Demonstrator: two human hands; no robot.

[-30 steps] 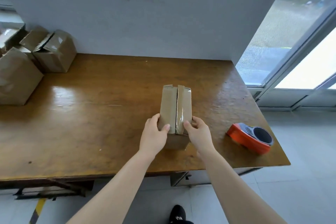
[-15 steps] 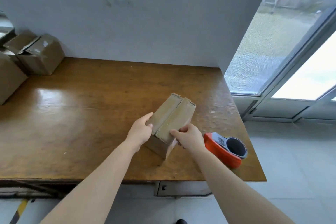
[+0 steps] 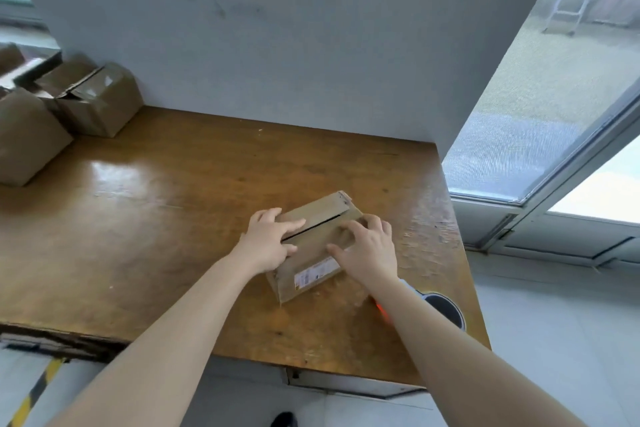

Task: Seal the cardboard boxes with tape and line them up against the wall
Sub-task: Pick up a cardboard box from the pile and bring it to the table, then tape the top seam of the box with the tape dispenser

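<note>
I'm pressing my left hand [image 3: 268,241] and right hand [image 3: 369,250] down on top of the cardboard box [image 3: 313,276], fingers [image 3: 294,225] spread nearly straight, gripping nothing. The box is sitting toward the right side of the counter [image 3: 156,218].

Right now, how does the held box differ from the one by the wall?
The held box has the left hand and right hand on it, its seam a dark untaped gap; the wall box sits untouched, glossy on top. Only the held box shows a white label. Both are cardboard.
</note>
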